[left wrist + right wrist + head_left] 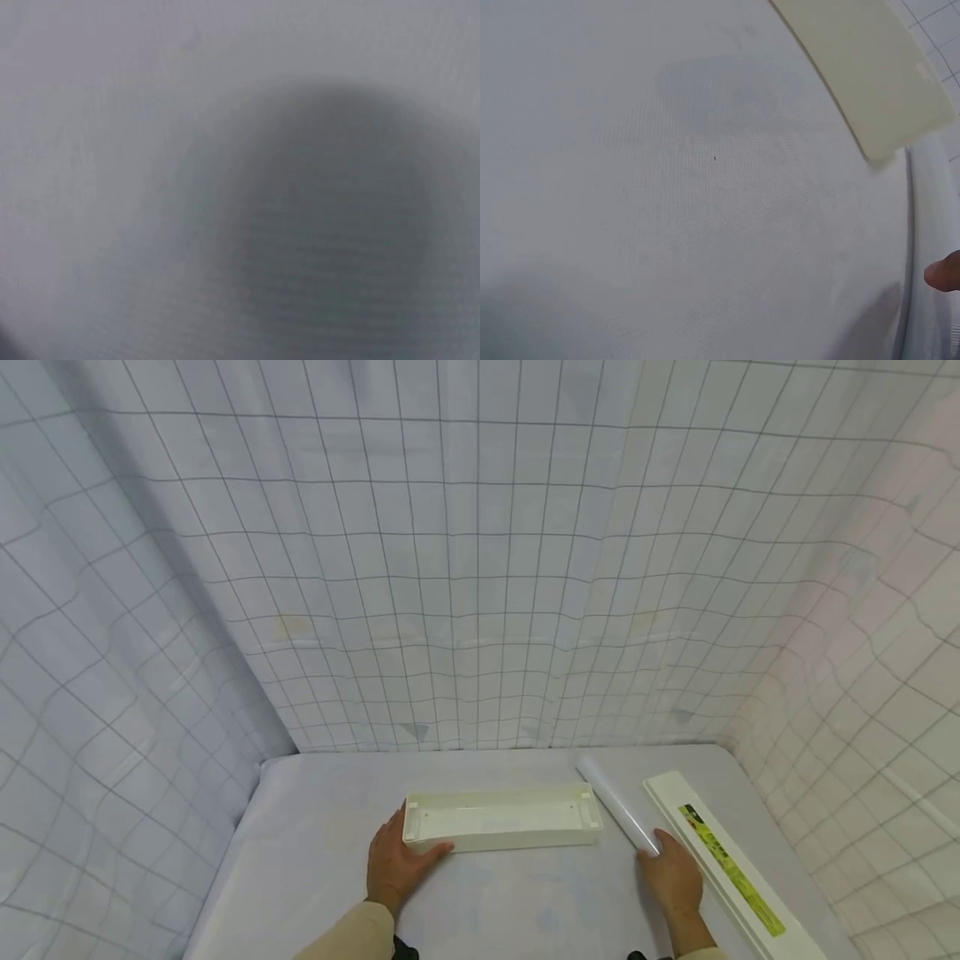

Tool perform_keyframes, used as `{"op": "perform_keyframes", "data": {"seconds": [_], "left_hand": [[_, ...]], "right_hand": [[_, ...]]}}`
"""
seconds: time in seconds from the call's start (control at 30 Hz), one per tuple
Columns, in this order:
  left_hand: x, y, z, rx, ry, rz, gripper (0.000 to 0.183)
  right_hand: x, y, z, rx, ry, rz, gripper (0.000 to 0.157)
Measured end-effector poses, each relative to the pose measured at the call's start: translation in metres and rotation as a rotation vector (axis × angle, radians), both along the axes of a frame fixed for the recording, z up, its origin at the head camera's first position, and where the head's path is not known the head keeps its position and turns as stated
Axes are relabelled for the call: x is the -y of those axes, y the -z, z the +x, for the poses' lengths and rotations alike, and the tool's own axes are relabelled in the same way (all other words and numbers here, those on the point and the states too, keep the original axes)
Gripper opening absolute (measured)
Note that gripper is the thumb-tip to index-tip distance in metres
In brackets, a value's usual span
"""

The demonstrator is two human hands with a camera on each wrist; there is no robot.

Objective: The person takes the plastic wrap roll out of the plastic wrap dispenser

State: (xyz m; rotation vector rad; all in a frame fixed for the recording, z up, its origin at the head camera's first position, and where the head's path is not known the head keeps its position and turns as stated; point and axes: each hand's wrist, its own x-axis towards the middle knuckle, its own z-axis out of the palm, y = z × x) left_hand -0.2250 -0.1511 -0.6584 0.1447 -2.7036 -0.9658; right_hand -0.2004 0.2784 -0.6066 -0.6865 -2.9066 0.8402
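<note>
In the head view, a long cream plastic box lies open side up, lengthwise across the table. My left hand grips its left end, thumb along the near wall and fingers round the end. A glossy whitish roll of cling film slants beside the box's right end. My right hand holds the near end of this roll between thumb and fingers. In the right wrist view, a fingertip lies over the roll, near the box's corner. The left wrist view has only blurred surface and shadow.
A long cream lid-like piece with a yellow-green label lies slanted right of my right hand. White cloth covers the table. Gridded white sheets hang behind it and on both sides.
</note>
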Motion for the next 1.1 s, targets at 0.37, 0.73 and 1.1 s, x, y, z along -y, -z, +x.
{"op": "perform_keyframes", "data": {"seconds": [0.37,0.73,1.1], "left_hand": [[0.007,-0.007,-0.003,0.030,0.041,0.058,0.119],[0.042,-0.009,0.000,0.086,0.264,-0.138,0.129],[0.071,-0.028,-0.003,0.155,0.314,-0.298,0.121]], "right_hand": [[0.005,-0.008,-0.018,-0.075,-0.096,0.083,0.061],[0.009,-0.029,-0.051,-0.158,-0.258,0.199,0.061],[-0.005,-0.033,-0.063,-0.071,-0.430,0.331,0.068]]}}
